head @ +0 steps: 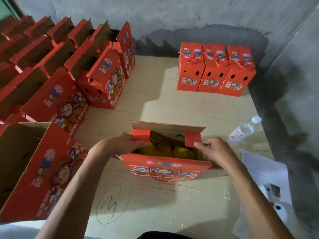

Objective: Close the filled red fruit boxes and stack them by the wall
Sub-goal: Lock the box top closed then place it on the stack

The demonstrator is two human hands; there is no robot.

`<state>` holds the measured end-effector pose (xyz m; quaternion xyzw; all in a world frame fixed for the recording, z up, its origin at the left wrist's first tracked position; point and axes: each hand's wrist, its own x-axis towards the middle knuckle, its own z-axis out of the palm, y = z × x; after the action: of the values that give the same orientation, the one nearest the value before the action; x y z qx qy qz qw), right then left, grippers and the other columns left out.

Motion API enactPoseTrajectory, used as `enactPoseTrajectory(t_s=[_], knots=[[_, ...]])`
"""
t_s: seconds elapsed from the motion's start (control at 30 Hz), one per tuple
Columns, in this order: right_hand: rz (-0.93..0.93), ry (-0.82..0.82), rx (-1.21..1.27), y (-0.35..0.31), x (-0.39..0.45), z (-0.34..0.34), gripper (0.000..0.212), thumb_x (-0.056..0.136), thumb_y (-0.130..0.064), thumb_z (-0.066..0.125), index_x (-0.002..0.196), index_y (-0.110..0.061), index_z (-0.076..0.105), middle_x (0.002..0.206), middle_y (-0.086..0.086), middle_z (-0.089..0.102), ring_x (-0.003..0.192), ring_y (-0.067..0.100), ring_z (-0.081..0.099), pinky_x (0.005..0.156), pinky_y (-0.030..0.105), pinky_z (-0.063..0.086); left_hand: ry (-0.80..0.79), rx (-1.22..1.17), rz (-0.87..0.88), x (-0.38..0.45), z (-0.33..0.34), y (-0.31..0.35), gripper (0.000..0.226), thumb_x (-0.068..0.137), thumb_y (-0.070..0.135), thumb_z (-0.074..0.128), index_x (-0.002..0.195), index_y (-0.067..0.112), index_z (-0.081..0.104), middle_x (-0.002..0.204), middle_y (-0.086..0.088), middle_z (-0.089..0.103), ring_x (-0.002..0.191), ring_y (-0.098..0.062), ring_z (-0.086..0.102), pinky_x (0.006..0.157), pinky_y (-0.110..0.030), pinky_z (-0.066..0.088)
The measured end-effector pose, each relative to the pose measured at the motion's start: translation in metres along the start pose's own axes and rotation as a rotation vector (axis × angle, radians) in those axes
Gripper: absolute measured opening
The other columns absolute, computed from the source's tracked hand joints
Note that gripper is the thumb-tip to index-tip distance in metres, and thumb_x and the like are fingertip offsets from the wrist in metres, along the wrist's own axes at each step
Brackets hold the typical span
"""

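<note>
— Three closed boxes point(215, 68) stand in a row against the wall point(172, 18), cord handles tied on top; that is the stack so far. Left of them, many open boxes point(57, 66) in rows, lids up, contents hidden.

— And the item in hand?

— One open box point(168, 163), well in front of the closed three, nearest the person. Contents: yellow-wrapped fruit, filling it as far as shows. Rear lid up; two red side flaps point(193, 138) partly folded in.

— Handling?

— Judged heavy when filled; the card is stiff but creases at the folds, so flaps go down first, then the lids. The red cord point(165, 178) on the front looks the proper lifting point; otherwise lift from under the base.

— Hands?

— Left hand point(126, 144) rests flat on the left flap, pressing it inward. Right hand point(214, 149) pinches the right flap's lower edge between thumb and fingers.

— Sundries?

— Right of the open box: papers point(264, 178), then one water bottle point(245, 131) lying on its side.
</note>
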<state>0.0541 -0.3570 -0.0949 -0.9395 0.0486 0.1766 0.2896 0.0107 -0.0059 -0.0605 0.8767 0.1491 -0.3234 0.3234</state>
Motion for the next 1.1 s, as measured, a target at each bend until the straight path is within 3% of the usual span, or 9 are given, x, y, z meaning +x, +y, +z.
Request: enactPoseTrajectory(t_s=[0.13, 0.2, 0.27, 0.47, 0.6, 0.7, 0.8, 0.97, 1.1], knots=[[-0.045, 0.096, -0.104, 0.004, 0.009, 0.014, 0.048, 0.081, -0.066, 0.073, 0.082, -0.020, 0.065, 0.071, -0.005, 0.066, 0.080, 0.027, 0.068, 0.067, 0.037, 0.049, 0.260, -0.353, 0.056, 0.028, -0.001, -0.016, 0.023, 0.093, 0.032, 0.074, 0.106, 0.012, 0.073, 0.078, -0.005, 0.076, 0.062, -0.019, 0.075, 0.053, -0.030, 0.061], [-0.150, 0.135, -0.067, 0.003, 0.006, 0.013, 0.068, 0.082, -0.057, 0.078, 0.137, -0.027, 0.053, 0.108, -0.005, 0.070, 0.109, 0.026, 0.067, 0.081, 0.040, 0.052, 0.434, -0.453, 0.092, 0.033, 0.006, -0.023, 0.036, 0.089, 0.025, 0.079, 0.117, 0.013, 0.060, 0.094, 0.001, 0.072, 0.059, -0.022, 0.075, 0.051, -0.035, 0.061], [-0.319, 0.184, 0.003, 0.006, 0.002, 0.015, 0.091, 0.084, -0.045, 0.082, 0.157, -0.030, 0.031, 0.140, -0.004, 0.059, 0.124, 0.021, 0.059, 0.090, 0.043, 0.053, 0.542, -0.440, 0.224, 0.030, 0.013, -0.030, 0.066, 0.081, 0.025, 0.087, 0.132, 0.027, 0.045, 0.114, 0.010, 0.060, 0.062, -0.021, 0.074, 0.050, -0.036, 0.060], [-0.574, 0.312, 0.012, 0.021, -0.013, 0.007, 0.060, 0.081, -0.079, 0.064, 0.120, -0.034, 0.070, 0.138, -0.029, 0.056, 0.071, -0.006, 0.063, 0.067, 0.018, 0.049, 0.560, -0.062, 0.636, 0.024, 0.018, -0.057, 0.067, 0.080, 0.067, 0.075, 0.126, 0.020, 0.068, 0.148, 0.006, 0.047, 0.142, -0.010, 0.040, 0.117, -0.033, 0.037], [-0.563, 0.265, -0.125, 0.020, -0.007, 0.012, 0.058, 0.081, -0.083, 0.059, 0.107, -0.032, 0.062, 0.144, -0.028, 0.053, 0.083, -0.018, 0.058, 0.068, 0.024, 0.052, 0.617, 0.145, 0.622, 0.030, 0.021, -0.050, 0.059, 0.079, 0.077, 0.063, 0.095, 0.021, 0.067, 0.144, -0.010, 0.056, 0.135, -0.030, 0.049, 0.102, -0.056, 0.045], [-0.533, 0.187, -0.162, 0.023, 0.005, 0.018, 0.060, 0.075, -0.080, 0.067, 0.109, -0.033, 0.051, 0.146, -0.025, 0.052, 0.109, 0.006, 0.066, 0.078, 0.035, 0.056, 0.464, 0.203, 0.529, 0.041, 0.019, -0.038, 0.057, 0.069, 0.080, 0.067, 0.098, 0.031, 0.058, 0.155, -0.004, 0.048, 0.144, -0.028, 0.038, 0.107, -0.058, 0.045], [-0.559, 0.231, -0.231, 0.021, 0.013, 0.021, 0.063, 0.073, -0.075, 0.071, 0.110, -0.027, 0.056, 0.128, -0.016, 0.058, 0.094, 0.017, 0.069, 0.068, 0.037, 0.056, 0.347, 0.273, 0.481, 0.049, 0.013, -0.031, 0.075, 0.072, 0.081, 0.068, 0.122, 0.027, 0.056, 0.150, 0.000, 0.053, 0.138, -0.023, 0.047, 0.107, -0.050, 0.048], [-0.553, 0.240, -0.282, 0.011, 0.027, 0.014, 0.055, 0.076, -0.068, 0.076, 0.110, -0.029, 0.059, 0.129, -0.019, 0.059, 0.097, 0.013, 0.067, 0.072, 0.032, 0.051, 0.483, 0.464, 0.597, 0.046, 0.016, -0.028, 0.061, 0.075, 0.088, 0.050, 0.088, 0.030, 0.043, 0.110, 0.009, 0.063, 0.097, -0.017, 0.056, 0.077, -0.036, 0.049], [-0.283, 0.176, -0.082, 0.009, 0.050, -0.015, 0.035, 0.082, -0.056, 0.079, 0.101, -0.028, 0.071, 0.109, -0.018, 0.069, 0.096, 0.014, 0.067, 0.075, 0.033, 0.049, 0.485, 0.585, 0.389, 0.047, 0.016, 0.003, 0.063, 0.067, 0.093, 0.057, 0.077, 0.031, 0.051, 0.102, 0.006, 0.059, 0.086, -0.013, 0.054, 0.072, -0.032, 0.039]])
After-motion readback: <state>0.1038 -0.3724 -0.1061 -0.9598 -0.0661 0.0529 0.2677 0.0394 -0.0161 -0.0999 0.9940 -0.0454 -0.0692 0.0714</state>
